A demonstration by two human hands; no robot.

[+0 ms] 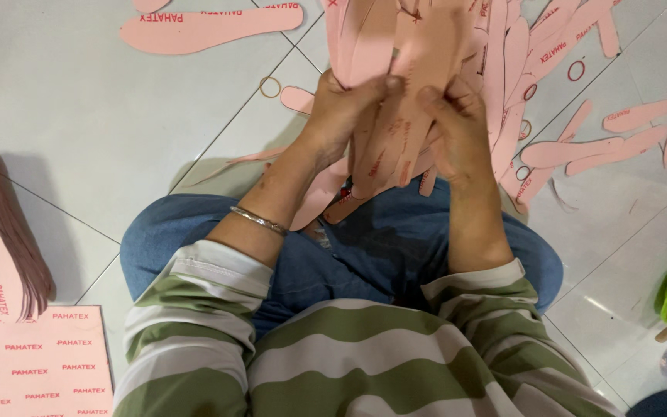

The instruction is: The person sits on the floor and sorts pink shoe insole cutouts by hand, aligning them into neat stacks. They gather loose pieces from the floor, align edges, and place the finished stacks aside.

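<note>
Insoles [411,100], a pink fanned stack, sit above our lap, clutched by our left hand [345,104] and right hand [457,123], thumbs pinching the front piece; we judge a loosened pinch could spill them onto the far loose insoles [580,147]; near left, a pink sheet [32,359] carries red repeated lettering; beside it, a bundle [1,232].

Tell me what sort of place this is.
Probably a home workshop for shoe insoles, worked from the floor. Pink insole cutouts lie scattered over white floor tiles, a neat stack of them stands beside a pink sheet, and both hands sort more.
</note>
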